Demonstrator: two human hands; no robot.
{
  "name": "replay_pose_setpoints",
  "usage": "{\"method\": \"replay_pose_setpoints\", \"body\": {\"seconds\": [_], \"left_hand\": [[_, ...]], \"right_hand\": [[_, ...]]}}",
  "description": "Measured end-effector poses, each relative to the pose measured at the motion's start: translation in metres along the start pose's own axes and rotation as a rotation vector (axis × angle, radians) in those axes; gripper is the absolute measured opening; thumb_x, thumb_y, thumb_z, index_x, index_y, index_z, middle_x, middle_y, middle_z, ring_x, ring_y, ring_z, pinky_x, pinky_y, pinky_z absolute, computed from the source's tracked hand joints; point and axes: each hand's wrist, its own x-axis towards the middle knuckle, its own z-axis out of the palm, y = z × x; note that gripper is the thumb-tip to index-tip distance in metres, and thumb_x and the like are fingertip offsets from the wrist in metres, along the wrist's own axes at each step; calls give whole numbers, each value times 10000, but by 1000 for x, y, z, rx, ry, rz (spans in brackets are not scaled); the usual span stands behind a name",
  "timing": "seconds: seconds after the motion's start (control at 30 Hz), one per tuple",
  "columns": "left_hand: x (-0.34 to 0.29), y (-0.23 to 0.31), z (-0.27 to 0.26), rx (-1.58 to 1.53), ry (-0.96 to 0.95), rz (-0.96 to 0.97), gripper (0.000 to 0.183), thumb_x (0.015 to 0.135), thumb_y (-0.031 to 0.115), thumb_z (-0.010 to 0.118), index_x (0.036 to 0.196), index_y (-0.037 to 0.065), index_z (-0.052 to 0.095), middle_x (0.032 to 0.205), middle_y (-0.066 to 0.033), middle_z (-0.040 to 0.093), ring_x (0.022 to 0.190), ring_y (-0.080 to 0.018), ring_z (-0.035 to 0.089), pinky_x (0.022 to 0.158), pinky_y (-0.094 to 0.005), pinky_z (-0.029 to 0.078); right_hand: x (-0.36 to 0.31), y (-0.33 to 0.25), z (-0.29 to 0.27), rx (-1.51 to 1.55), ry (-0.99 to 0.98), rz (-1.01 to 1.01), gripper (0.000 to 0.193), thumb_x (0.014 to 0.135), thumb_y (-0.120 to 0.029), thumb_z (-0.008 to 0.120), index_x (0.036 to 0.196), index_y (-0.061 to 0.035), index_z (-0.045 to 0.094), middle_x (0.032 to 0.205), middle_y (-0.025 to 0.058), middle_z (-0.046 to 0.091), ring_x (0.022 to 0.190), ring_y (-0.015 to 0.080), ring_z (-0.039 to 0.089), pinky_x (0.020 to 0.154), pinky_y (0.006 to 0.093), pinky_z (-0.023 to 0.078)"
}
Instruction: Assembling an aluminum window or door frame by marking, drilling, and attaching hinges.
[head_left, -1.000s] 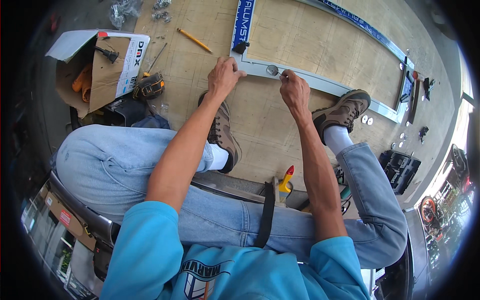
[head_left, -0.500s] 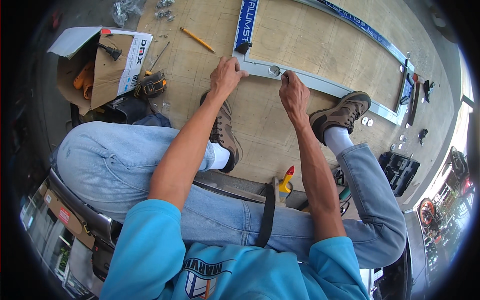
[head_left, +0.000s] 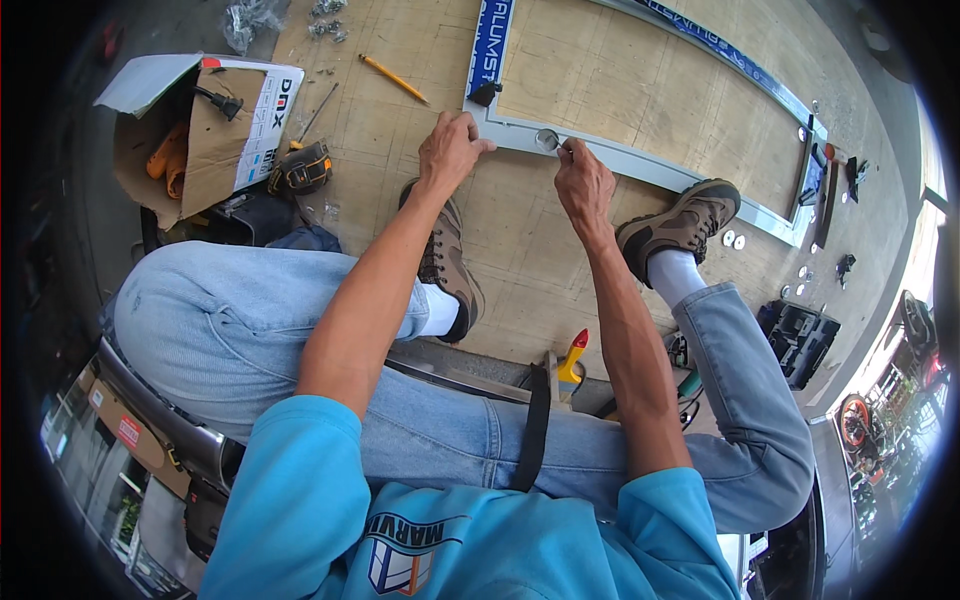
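A white metal frame lies on the plywood, with blue printed film on its left and far bars. At the frame's near left corner, my left hand is closed on the edge, its thumb along the near side. Farther right, my right hand pinches a small round shiny metal piece over the near bar. Its exact kind is not clear, and my fingertips cover its near end. A small black fitting sits on the left bar by the corner.
My shoes rest on the plywood near the frame. To the left are a pencil, a screwdriver, a tape measure and an opened carton. White discs and a black case lie right. A yellow-handled brush stands near my legs.
My right hand and the round piece have shifted very slightly left, and the piece is tilted a little differently. My left hand keeps its place at the corner.
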Motion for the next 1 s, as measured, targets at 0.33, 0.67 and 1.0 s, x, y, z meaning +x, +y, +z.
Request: {"method": "replay_pose_setpoints", "body": {"seconds": [0.33, 0.67, 1.0], "left_hand": [[0, 5, -3, 26, -20, -18, 328, 729, 320, 737, 844, 67, 563, 954, -117, 537, 898, -319, 575, 761, -427, 463], [0, 0, 1, 14, -1, -12, 334, 721, 332, 740, 836, 69, 567, 933, -98, 539, 893, -296, 567, 756, -410, 458], [0, 4, -1, 19, -11, -10, 325, 735, 322, 732, 844, 67, 563, 955, -115, 538, 892, -319, 578, 754, -425, 465]], "right_hand": [[-2, -5, -2, 50, -60, 116, 122, 860, -146, 552, 883, -28, 571, 766, 180, 633, 694, 376, 604, 609, 430, 457], [2, 0, 1, 54, -27, 89, 132, 859, -156, 551, 890, -31, 581, 739, 192, 631, 696, 379, 609, 614, 432, 460], [7, 0, -3, 105, -129, 156, 150, 840, -155, 554, 881, -21, 608, 698, 220, 620, 686, 395, 604, 634, 442, 458]]}}
